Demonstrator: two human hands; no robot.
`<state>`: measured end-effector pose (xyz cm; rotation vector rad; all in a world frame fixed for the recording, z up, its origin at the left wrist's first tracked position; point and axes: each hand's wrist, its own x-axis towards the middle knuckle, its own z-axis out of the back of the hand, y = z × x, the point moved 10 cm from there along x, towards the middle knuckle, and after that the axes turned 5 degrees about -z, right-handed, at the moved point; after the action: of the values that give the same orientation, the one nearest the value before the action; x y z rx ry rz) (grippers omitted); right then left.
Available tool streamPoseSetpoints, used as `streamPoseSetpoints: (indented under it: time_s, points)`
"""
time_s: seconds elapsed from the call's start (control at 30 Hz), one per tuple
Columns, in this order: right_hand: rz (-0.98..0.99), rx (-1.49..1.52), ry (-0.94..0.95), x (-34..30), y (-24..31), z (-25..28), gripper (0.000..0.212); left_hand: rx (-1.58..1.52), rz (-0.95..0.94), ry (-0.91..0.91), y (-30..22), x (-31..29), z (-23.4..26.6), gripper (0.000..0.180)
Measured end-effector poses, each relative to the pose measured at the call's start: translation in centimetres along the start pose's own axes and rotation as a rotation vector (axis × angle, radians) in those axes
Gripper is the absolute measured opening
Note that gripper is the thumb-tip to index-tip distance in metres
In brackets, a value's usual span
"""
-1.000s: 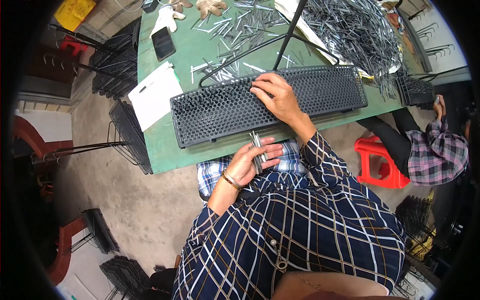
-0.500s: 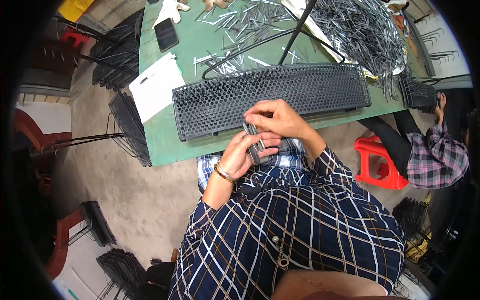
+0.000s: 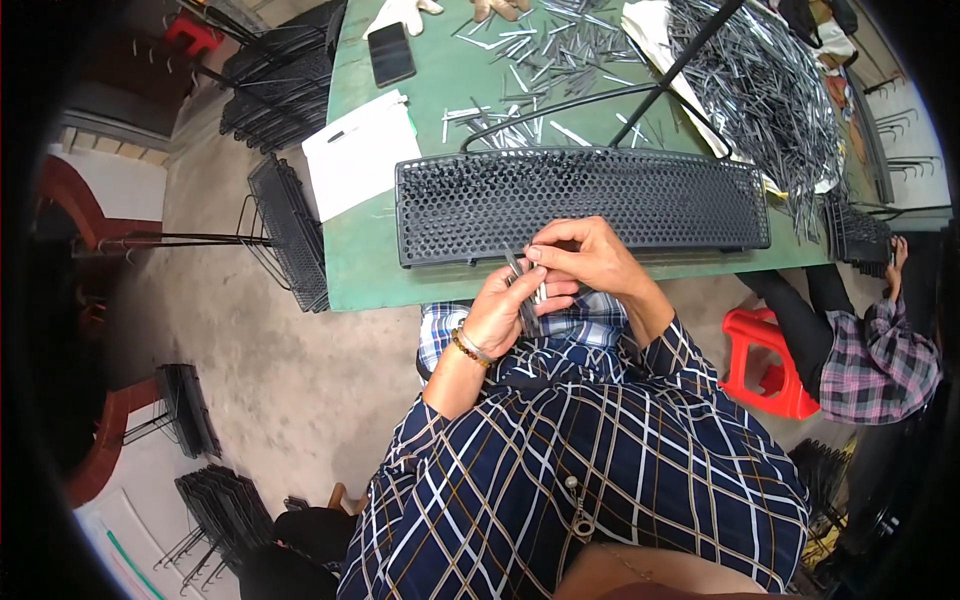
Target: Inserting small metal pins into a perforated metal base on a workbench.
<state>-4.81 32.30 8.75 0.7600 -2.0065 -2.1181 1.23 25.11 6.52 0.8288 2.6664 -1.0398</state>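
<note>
Left hand [image 3: 498, 308] clasps metal rods [image 3: 529, 317]; right hand [image 3: 598, 262] pinches at their tips. Black perforated tray [image 3: 620, 205] lies beyond, upper centre of frame; long axis left-right; right hand nearer.

The navy shirt [image 3: 600, 435] has white crisscross lines.

Note partial concealment of the metal strips [image 3: 529, 318] by the fingers of the left hand [image 3: 503, 303]; cannot count reliably. Cannot determine any hold of the right hand [image 3: 592, 257], owing to overlap of fingertips and strip ends. Treat hole occupancy on the black perforated rack [image 3: 600, 195] as too fine to verify. Observe the white glove [image 3: 402, 14], tan glove [image 3: 497, 9] and black rod [image 3: 692, 55] cut off at the upper edge. Note partial concealment of the red stool [image 3: 762, 334] behind a co-worker's leg [image 3: 803, 328].
</note>
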Motion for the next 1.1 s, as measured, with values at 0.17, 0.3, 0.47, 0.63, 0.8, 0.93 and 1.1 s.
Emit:
streamPoseSetpoints:
  time_s: [0.17, 0.3, 0.47, 0.63, 0.8, 0.93, 1.1]
  points:
    - [-0.014, 0.022, -0.025, 0.5, 0.1, -0.3, 0.019, -0.051, -0.021, -0.041, -0.4, -0.3, 1.0, 0.03]
    - [-0.016, 0.05, -0.004, 1.1, 0.8, -1.3, 0.017, -0.046, -0.066, -0.098, -1.5, -0.8, 2.7, 0.033]
    - [0.163, 0.132, -0.049, 3.1, 3.9, -2.3, 0.021, -0.115, -0.172, -0.216, -2.9, -1.8, 5.9, 0.036]
    - [0.263, 0.03, -0.127, 7.7, 6.2, -5.3, 0.019, -0.133, -0.201, -0.276, -3.4, -3.4, 8.2, 0.036]
    - [0.474, -0.193, -0.194, 10.5, 7.4, -7.3, 0.018, -0.162, -0.178, -0.241, -2.9, -3.7, 7.7, 0.034]
    - [0.516, -0.36, -0.221, 10.6, 7.9, -8.7, 0.016, -0.19, -0.172, -0.241, -2.7, -4.1, 8.0, 0.034]
    - [0.59, -0.448, -0.237, 10.4, 8.1, -9.3, 0.016, -0.201, -0.154, -0.217, -2.4, -3.7, 7.8, 0.034]
